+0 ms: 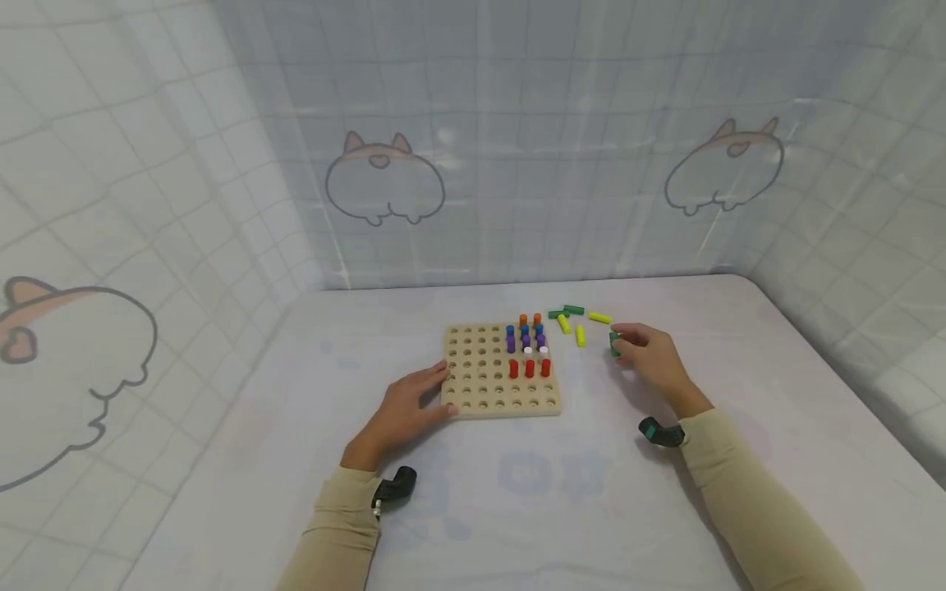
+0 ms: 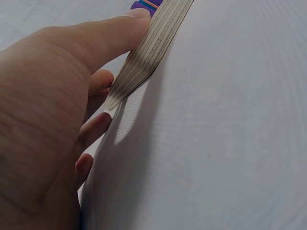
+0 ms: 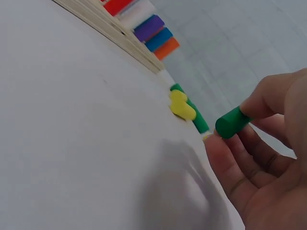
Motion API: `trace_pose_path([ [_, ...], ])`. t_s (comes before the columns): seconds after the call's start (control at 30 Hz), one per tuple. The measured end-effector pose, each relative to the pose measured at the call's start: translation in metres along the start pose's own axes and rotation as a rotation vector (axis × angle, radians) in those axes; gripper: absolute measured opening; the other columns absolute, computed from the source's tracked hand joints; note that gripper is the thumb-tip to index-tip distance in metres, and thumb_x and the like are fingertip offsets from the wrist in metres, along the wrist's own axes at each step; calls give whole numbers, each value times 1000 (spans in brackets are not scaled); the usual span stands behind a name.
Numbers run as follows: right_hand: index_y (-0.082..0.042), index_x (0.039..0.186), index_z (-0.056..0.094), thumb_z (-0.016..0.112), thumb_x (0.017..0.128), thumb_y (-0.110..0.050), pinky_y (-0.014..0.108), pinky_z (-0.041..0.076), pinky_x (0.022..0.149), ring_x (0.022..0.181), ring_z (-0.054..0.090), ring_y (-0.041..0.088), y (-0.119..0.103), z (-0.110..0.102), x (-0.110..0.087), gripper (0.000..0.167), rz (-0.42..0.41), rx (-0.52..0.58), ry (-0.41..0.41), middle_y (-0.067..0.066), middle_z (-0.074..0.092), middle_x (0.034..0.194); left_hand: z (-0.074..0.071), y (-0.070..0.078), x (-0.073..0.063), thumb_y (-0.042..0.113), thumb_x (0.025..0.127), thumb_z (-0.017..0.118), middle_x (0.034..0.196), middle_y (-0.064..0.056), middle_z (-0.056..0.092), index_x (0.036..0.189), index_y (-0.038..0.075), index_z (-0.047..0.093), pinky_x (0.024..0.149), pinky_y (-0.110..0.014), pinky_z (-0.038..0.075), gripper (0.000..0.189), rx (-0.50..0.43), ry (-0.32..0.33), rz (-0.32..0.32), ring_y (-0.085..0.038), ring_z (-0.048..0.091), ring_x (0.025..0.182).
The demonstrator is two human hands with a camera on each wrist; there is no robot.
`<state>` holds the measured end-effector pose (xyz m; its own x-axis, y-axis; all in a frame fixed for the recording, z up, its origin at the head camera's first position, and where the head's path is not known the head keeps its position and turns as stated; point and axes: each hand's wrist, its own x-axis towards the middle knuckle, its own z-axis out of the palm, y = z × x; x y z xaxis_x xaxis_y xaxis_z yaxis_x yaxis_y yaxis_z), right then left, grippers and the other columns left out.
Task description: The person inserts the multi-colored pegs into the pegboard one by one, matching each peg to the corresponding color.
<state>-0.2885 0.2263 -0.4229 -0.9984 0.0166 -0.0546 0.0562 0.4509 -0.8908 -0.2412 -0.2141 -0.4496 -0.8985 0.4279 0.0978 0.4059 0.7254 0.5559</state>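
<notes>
Right hand (image 1: 654,359) pinches one green peg (image 3: 232,122) between its fingers (image 3: 223,162), one end jutting clear, right of the pegboard (image 1: 490,370). Left hand (image 1: 405,412), fingers loosely spread, touches the pegboard's left edge.

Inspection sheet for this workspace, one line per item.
Surface: white table, flat.
Job's things: wooden pegboard, partly filled; red pegs nearest the person, then white, purple, blue and orange. Two green and three yellow loose pegs lie off its far right corner.
Clutter: nothing seen.
Left hand: touches the pegboard at its near left corner.
Right hand: pinches a green peg, right of the pegboard.
Cables: nothing seen.
Surroundings: pale grid-patterned sheeting with cartoon animal outlines, behind and at both sides.
</notes>
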Motion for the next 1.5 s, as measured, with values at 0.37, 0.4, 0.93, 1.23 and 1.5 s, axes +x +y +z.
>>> trace_pose_path([
  [0.37, -3, 135, 59, 63, 99, -21, 31, 58, 82, 102, 66, 27, -13, 22, -14, 40, -18, 83, -71, 15, 61, 126, 1, 0, -6, 50, 92, 68, 161, 3, 35, 153, 15, 45, 115, -60, 24, 74, -27, 15, -32, -34, 33, 145],
  [0.4, -2, 134, 59, 63, 98, -20, 31, 58, 82, 103, 65, 27, -14, 23, -15, 40, -20, 94, -72, 15, 61, 125, 1, 0, -6, 50, 92, 68, 160, 3, 35, 153, 14, 45, 115, -60, 24, 75, -28, 18, -27, -35, 34, 145],
  [0.93, 1, 133, 58, 67, 98, -17, 35, 57, 87, 105, 65, 29, -25, 58, -35, 40, -54, 170, -192, 17, 65, 123, 1, -3, -6, 49, 91, 69, 159, 0, 37, 151, 12, 47, 114, -58, 28, 74, -15, 50, 3, -35, 37, 143],
  [1.23, -3, 132, 61, 66, 98, -17, 34, 59, 84, 100, 67, 27, -25, 65, -42, 37, -50, 182, -173, 14, 66, 121, 4, -2, -6, 51, 90, 71, 160, 5, 35, 152, 15, 46, 116, -56, 26, 76, -77, 36, -40, -32, 33, 145],
  [1.5, -5, 128, 63, 67, 97, -17, 34, 59, 82, 98, 68, 25, -28, 78, -45, 34, -61, 210, -159, 13, 68, 119, 3, 4, -6, 49, 91, 71, 159, 4, 36, 152, 13, 47, 119, -53, 20, 74, -71, 40, -45, -28, 32, 147],
])
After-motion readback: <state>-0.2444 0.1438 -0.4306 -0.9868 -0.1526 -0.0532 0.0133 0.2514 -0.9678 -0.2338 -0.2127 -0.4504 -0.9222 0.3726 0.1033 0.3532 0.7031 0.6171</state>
